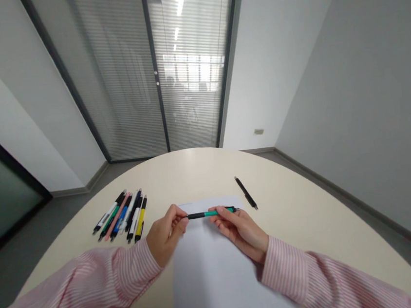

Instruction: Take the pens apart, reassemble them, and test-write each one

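A green and black pen [200, 215] is held level above the sheet of white paper [218, 275]. My left hand [167, 231] is closed on its black end, thumb and fingers pinching the tip. Around the green barrel, near the other end, the thumb and fingers of my right hand [241, 231] are closed. The tip itself is hidden by my left fingers. Beyond my right hand, a black pen [246, 193] lies by itself on the table.
To the left, several pens [121, 217] in white, green, pink, blue, black and yellow lie side by side. The round-edged cream table [193, 175] stands before glass panels with blinds [124, 84]. A grey wall [364, 122] rises on the right.
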Tool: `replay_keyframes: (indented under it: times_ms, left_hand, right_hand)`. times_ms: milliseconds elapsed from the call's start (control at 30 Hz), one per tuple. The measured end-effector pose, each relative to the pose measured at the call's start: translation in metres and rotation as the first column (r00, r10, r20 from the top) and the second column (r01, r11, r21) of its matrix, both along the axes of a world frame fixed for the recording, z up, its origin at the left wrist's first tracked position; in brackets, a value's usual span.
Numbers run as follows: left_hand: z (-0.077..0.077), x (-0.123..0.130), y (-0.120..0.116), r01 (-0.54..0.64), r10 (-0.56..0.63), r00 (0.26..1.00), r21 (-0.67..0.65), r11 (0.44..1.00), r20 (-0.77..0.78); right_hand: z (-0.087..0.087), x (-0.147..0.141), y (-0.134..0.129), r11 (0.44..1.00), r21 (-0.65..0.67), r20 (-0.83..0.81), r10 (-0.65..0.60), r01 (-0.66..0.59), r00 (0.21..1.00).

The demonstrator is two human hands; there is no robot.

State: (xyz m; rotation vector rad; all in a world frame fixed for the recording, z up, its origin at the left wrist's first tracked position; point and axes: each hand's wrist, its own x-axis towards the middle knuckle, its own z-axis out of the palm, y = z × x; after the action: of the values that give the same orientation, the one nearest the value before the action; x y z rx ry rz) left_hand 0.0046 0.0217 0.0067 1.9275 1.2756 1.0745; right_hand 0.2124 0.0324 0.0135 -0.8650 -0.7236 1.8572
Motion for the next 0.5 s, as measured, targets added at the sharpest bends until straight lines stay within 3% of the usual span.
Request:
replay_keyframes:
  times_ms: [167,500]
  left_hand:
    - [0.0061,0.0005,-0.0055,-0.017,0.032,0.978,0.075,0.997,-0.206]
    - [0.0026,-0.0028,0.0018,0.044,-0.030,0.961,0.043,0.998,-0.274]
  right_hand:
    - [0.0018,-0.0012,-0.0006,1.000,-0.013,0.013,-0.005,0.005,1.000]
    - [0.0005,-0.0017,-0.0015,1.000,0.012,-0.018,0.022,-0.022,1.000]
